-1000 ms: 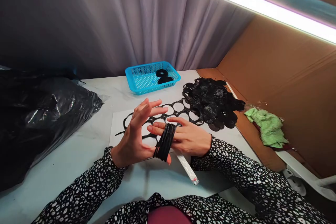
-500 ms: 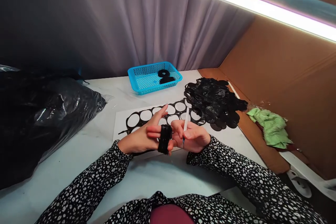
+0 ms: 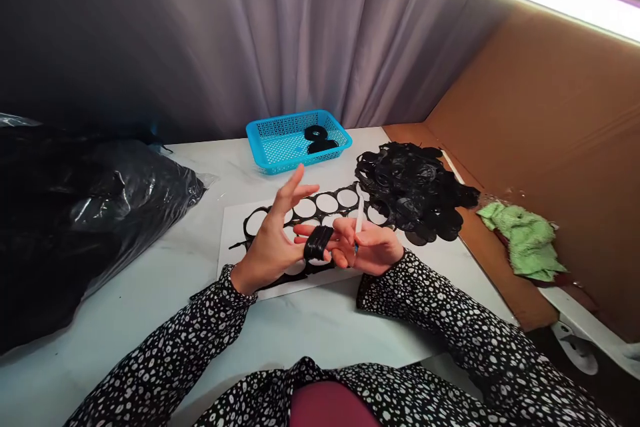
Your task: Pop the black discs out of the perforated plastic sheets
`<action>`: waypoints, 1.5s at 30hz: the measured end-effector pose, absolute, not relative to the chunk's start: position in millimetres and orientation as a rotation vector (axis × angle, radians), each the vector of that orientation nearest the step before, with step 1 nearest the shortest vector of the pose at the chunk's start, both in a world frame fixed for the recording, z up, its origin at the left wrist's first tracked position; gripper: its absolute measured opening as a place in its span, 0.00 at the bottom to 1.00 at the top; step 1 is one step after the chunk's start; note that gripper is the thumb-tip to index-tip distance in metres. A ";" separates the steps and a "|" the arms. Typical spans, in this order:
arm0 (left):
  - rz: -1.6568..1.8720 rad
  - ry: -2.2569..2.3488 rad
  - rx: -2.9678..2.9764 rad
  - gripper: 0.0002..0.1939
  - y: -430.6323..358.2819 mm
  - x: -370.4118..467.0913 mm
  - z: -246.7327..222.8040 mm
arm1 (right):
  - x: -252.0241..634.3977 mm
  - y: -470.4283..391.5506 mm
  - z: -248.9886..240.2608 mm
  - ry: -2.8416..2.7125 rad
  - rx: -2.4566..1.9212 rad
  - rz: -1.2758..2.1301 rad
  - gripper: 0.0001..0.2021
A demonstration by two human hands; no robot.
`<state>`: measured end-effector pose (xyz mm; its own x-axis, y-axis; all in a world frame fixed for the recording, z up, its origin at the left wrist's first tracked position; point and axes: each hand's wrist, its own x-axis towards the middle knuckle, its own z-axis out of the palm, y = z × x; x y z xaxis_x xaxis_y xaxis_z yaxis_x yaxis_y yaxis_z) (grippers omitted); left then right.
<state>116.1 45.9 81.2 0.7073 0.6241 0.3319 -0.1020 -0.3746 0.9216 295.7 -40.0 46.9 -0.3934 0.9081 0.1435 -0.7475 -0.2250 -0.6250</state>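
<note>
My left hand point(image 3: 270, 250) has its thumb and index finger spread upward. Its lower fingers pass through a bundle of thin black rings point(image 3: 319, 242), which sits round them like a band. My right hand point(image 3: 376, 248), palm turned up, grips a slim white pen-like tool point(image 3: 360, 212) between thumb and fingers; the tool stands nearly upright. The right fingertips are close beside the bundle; whether they touch it I cannot tell. Under both hands lies a white board point(image 3: 227, 230) covered with a black sheet of round cut-outs point(image 3: 353, 181), partly hidden by the hands.
A blue basket point(image 3: 257, 153) holding a few black ring bundles point(image 3: 316, 133) stands at the back. To its right is a heap of black rings and discs point(image 3: 415, 190). A green cloth point(image 3: 525, 240) lies far right, beside a cardboard wall point(image 3: 560, 140). A large black plastic bag point(image 3: 110, 207) fills the left.
The ring bundle has tilted and looks shorter, and my left hand has turned more upright with its fingers spread. My right hand keeps the white tool. The camera view has shifted slightly.
</note>
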 end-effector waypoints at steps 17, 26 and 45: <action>0.460 0.727 1.202 0.11 48.6 118.9 82.7 | 297.7 -54.6 50.1 -1.013 -0.696 1.852 0.19; 0.433 0.767 1.238 0.11 53.9 120.8 74.5 | 291.3 -51.7 56.9 -0.956 -0.629 1.812 0.18; 0.351 0.519 1.176 0.25 95.2 110.5 106.0 | 290.5 -20.9 77.8 -0.627 -0.737 1.575 0.16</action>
